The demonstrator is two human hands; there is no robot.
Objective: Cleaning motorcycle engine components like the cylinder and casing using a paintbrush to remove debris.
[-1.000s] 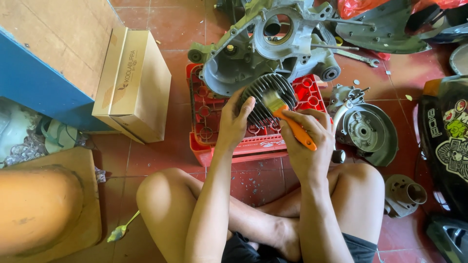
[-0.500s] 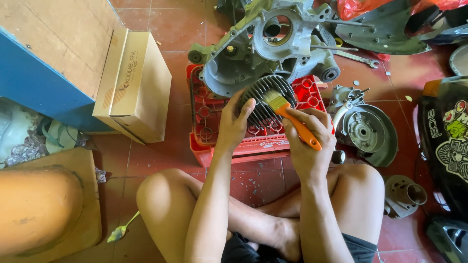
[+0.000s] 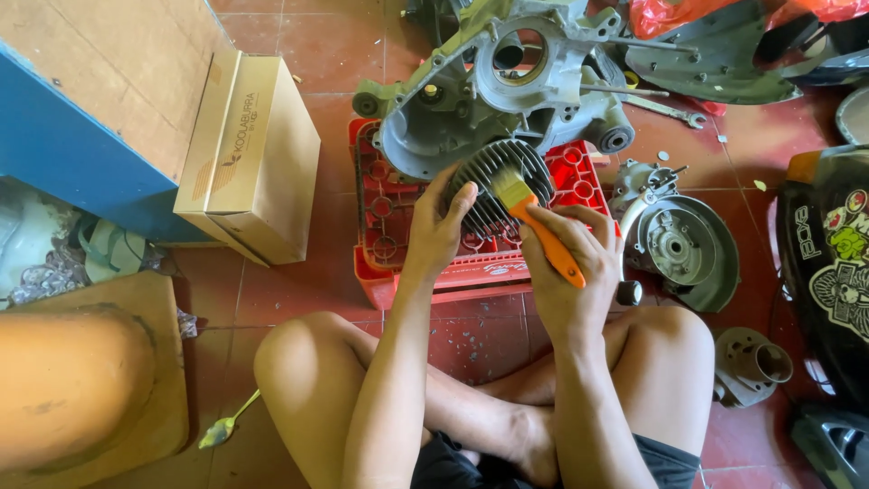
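Little changed over the last second: brush head shifted only slightly across the fins, both hands in the same places as before, which reads as steady brushing well under way rather than a new step. Far left, one blue-sided wooden bench (image 3: 81, 136), with one cardboard box (image 3: 258, 154) leaning against it; below, one leaf (image 3: 226, 427) on the red tiled floor (image 3: 299, 290). Towards the middle, one red plastic crate (image 3: 380, 263) carrying one grey engine crankcase (image 3: 471, 100), and in front of that, on the crate, one dark finned cylinder (image 3: 493, 181). Left hand (image 3: 439, 231) cupped against the cylinder's near side, fingers spread over the fins, steadying it. Right hand (image 3: 570, 272) closed around the orange handle of one paintbrush (image 3: 534, 222), bristles down on the fins. Further right, one round engine side cover (image 3: 683, 249) flat on the tiles, one small cylindrical metal part (image 3: 751, 362) beside the right knee, one spanner (image 3: 665, 109) beyond the crankcase, and dark bodywork panels (image 3: 828, 272) along the right edge, at least two, exact number hard to tell. Two bare knees folded in front, crate between them.
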